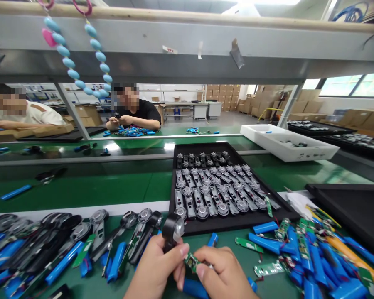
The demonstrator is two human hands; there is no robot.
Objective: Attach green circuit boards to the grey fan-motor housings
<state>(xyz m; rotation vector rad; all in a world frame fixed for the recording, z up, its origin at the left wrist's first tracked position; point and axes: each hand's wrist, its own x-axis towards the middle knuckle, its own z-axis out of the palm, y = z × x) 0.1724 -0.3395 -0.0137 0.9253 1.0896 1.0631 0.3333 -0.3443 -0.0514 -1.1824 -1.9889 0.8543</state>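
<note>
Left hand: I have the left hand (154,263) closed around the black housing (171,228), its thumb against the side
Right hand: I pinch the green circuit board (192,262) between thumb and fingers of the right hand (222,268)
Housing, position: held above the near edge of the tabletop (229,236), in front of the black tray (212,226)
Housing, axis: roughly upright in my view, round head uppermost, clear face towards the right, lower end hidden in the grip
Board, axis: slanting from the left fingertips down to the right thumb; whether it is joined to the housing, I cannot tell
Tray contents: rows of grey housings (222,207), long axes running mostly near to far
Tabletop, left side: mixed housings (50,232) and blue cylinders (64,262)
Tabletop, right side: heaped blue cylinders (318,259) with circuit boards among them
</note>
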